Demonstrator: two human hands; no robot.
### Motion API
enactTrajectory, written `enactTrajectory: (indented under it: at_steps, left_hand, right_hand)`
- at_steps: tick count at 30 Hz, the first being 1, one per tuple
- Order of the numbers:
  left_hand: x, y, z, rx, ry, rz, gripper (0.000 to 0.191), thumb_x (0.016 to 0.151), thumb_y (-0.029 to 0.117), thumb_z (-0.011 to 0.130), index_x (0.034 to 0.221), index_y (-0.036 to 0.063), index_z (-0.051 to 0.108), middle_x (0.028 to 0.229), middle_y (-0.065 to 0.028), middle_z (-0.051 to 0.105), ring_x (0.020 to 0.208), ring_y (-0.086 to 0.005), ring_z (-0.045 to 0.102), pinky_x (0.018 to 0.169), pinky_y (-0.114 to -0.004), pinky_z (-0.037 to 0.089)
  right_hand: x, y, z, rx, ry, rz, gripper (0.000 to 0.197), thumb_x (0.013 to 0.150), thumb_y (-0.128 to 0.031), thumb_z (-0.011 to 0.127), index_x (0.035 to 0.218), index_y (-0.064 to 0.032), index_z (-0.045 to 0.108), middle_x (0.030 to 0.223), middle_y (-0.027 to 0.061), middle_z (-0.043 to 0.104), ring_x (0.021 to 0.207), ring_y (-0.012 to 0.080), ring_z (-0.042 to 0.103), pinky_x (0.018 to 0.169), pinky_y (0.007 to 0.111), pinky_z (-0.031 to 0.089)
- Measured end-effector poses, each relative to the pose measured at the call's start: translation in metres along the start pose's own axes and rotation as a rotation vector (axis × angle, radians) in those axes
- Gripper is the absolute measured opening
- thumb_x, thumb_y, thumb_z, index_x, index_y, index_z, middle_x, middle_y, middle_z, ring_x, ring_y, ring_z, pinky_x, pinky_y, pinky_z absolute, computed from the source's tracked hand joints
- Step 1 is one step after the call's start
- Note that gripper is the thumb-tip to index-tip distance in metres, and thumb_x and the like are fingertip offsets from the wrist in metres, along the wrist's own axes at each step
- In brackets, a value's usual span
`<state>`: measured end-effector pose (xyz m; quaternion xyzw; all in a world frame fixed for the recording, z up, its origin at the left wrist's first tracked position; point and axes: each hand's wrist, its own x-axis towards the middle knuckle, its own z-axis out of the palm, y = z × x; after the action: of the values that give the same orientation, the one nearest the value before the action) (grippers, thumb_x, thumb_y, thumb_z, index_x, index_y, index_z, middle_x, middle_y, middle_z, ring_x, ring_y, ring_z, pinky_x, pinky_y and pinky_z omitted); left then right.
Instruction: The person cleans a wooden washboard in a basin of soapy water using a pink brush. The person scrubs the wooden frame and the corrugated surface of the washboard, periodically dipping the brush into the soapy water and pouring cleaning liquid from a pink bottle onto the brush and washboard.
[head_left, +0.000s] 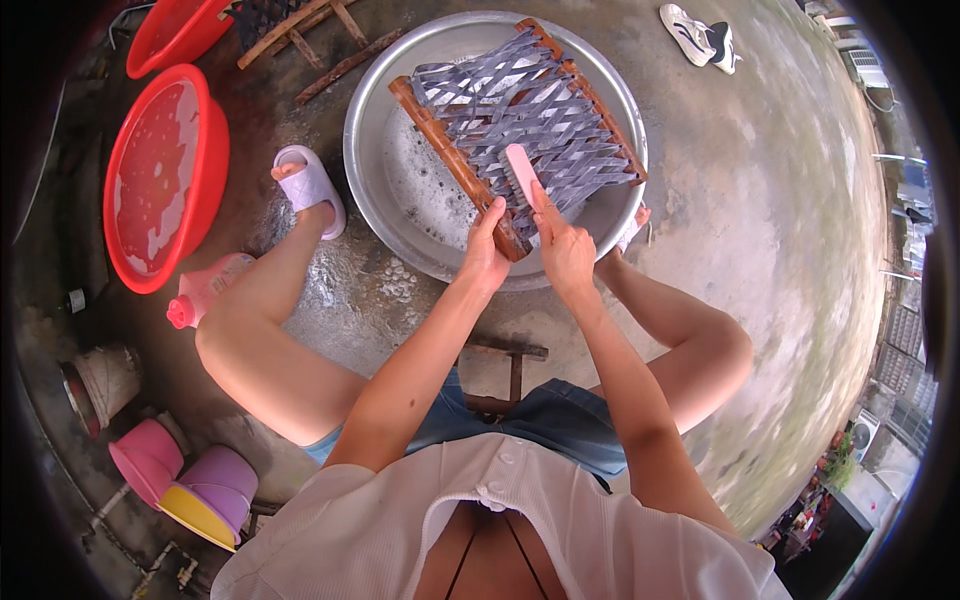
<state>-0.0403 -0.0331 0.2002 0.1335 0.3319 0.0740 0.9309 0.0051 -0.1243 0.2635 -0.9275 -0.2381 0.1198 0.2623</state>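
A wooden frame with a seat of woven grey straps (536, 124) leans tilted in a large round metal basin (360, 176). My left hand (485, 251) grips the near end of the frame's left wooden rail (446, 161). In my right hand (564, 244) is a pink scrubbing brush (519, 166), its pale bristles against the straps near that rail. My index finger lies along the brush's back. Soapy water (424, 195) with foam shows at the bottom of the basin. The underside of the frame is mostly hidden.
Left of the basin stands a red plastic tub (214, 172) of water, with another red tub (169, 34) behind. A pink jug (206, 289) lies by my left knee. Wooden frame pieces (300, 37) lie beyond the basin; sneakers (697, 37) sit far right. Buckets (217, 487) stand lower left.
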Motion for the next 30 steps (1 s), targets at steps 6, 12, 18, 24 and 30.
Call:
enactTrajectory:
  at_steps: [6, 12, 18, 24, 30]
  left_hand:
    - [0.002, -0.001, -0.004, 0.004, -0.010, -0.002, 0.037, 0.087, 0.032, 0.055, 0.115, 0.0093, 0.050, 0.111, -0.0036, 0.057, 0.106, -0.0177, 0.052, 0.093, -0.036, 0.040]
    - [0.002, -0.005, -0.001, 0.003, 0.019, -0.016, 0.044, 0.084, 0.037, 0.058, 0.117, 0.0088, 0.049, 0.113, -0.0035, 0.055, 0.105, -0.0181, 0.052, 0.095, -0.036, 0.038]
    - [-0.003, 0.001, 0.005, 0.015, -0.086, -0.009, 0.043, 0.085, 0.039, 0.056, 0.116, 0.0104, 0.049, 0.109, -0.0011, 0.055, 0.105, -0.0165, 0.051, 0.093, -0.036, 0.038]
    - [-0.009, 0.003, 0.008, 0.013, -0.063, -0.030, 0.043, 0.087, 0.039, 0.053, 0.119, 0.0104, 0.048, 0.112, -0.0027, 0.056, 0.105, -0.0173, 0.052, 0.092, -0.036, 0.039]
    - [-0.007, 0.005, 0.003, -0.025, -0.056, -0.049, 0.039, 0.088, 0.039, 0.051, 0.117, 0.0132, 0.050, 0.110, -0.0033, 0.058, 0.104, -0.0170, 0.053, 0.088, -0.035, 0.041]
  right_hand:
    - [-0.008, 0.004, 0.002, 0.015, 0.022, -0.026, 0.044, 0.086, -0.018, 0.055, 0.127, -0.0311, 0.048, 0.069, 0.0200, 0.060, 0.060, 0.0367, 0.059, 0.056, 0.043, 0.047]
    - [-0.012, 0.007, 0.000, 0.029, 0.041, -0.067, 0.042, 0.086, -0.016, 0.054, 0.126, -0.0256, 0.049, 0.078, 0.0203, 0.062, 0.069, 0.0385, 0.060, 0.058, 0.043, 0.048]
    - [0.006, 0.009, -0.020, -0.126, -0.050, 0.145, 0.043, 0.084, -0.013, 0.056, 0.124, -0.0269, 0.051, 0.075, 0.0217, 0.060, 0.066, 0.0390, 0.059, 0.060, 0.044, 0.047]
    - [-0.002, 0.030, -0.012, -0.076, 0.076, -0.047, 0.043, 0.084, -0.020, 0.057, 0.126, -0.0264, 0.049, 0.056, 0.0194, 0.056, 0.051, 0.0364, 0.057, 0.048, 0.045, 0.045]
    - [-0.018, 0.015, -0.001, -0.055, 0.044, -0.179, 0.045, 0.083, -0.021, 0.058, 0.127, -0.0278, 0.049, 0.055, 0.0193, 0.055, 0.051, 0.0366, 0.057, 0.049, 0.046, 0.045]
